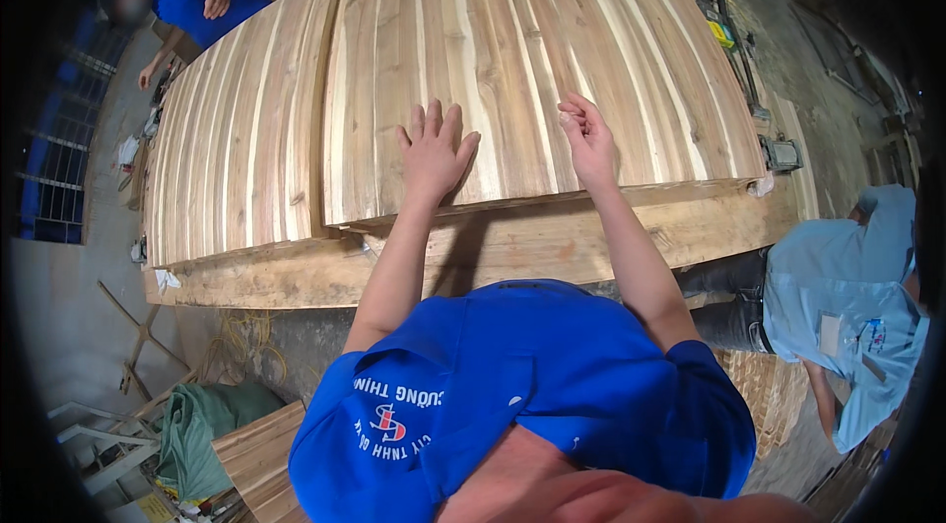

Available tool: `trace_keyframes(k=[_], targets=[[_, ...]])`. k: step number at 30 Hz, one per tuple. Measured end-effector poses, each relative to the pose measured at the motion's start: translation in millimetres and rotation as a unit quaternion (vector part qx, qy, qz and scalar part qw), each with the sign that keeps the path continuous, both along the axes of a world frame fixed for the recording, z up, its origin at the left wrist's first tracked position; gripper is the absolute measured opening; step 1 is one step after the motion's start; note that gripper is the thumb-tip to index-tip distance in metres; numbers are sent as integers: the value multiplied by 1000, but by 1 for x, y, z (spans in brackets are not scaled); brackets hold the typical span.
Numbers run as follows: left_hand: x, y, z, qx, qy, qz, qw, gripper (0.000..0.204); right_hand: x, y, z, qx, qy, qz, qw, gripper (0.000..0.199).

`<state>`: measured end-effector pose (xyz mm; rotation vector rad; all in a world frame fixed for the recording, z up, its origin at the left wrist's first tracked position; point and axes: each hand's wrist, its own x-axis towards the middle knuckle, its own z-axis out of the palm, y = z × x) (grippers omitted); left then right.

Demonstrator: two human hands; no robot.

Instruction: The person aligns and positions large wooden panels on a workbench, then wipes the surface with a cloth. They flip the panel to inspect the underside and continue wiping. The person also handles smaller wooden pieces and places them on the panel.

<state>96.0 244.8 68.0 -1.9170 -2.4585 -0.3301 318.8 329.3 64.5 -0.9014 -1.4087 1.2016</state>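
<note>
Left hand (434, 151) flat, fingers spread, pressing near edge of large striped glued-plank wooden panel (512, 60) lying on rough timber bench (512, 247); right hand (588, 139) half-curled, fingertips touching (nothing gripped), apparently steadying panel against sliding.

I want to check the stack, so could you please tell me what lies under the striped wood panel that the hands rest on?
Under the striped wood panel, a thick wooden base juts out along its near edge. The left hand and right hand rest on top. Whatever lies farther in beneath is covered.
</note>
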Motion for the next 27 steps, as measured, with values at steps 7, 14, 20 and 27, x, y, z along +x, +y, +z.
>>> trace_keyframes(k=[7, 14, 20, 27], targets=[[-1, -4, -2, 104, -4, -12, 995, 54, 2, -1, 5, -26, 50, -29, 998, 28], [69, 20, 24, 158, -545, -156, 809, 31, 7, 2, 1, -1, 78, 32, 996, 32], [112, 37, 31, 121, -704, -248, 654, 31, 11, 2, 4, 20, 39, 59, 997, 50], [138, 39, 18, 208, -697, -144, 671, 24, 4, -1, -8, 57, -18, 75, 995, 61]])
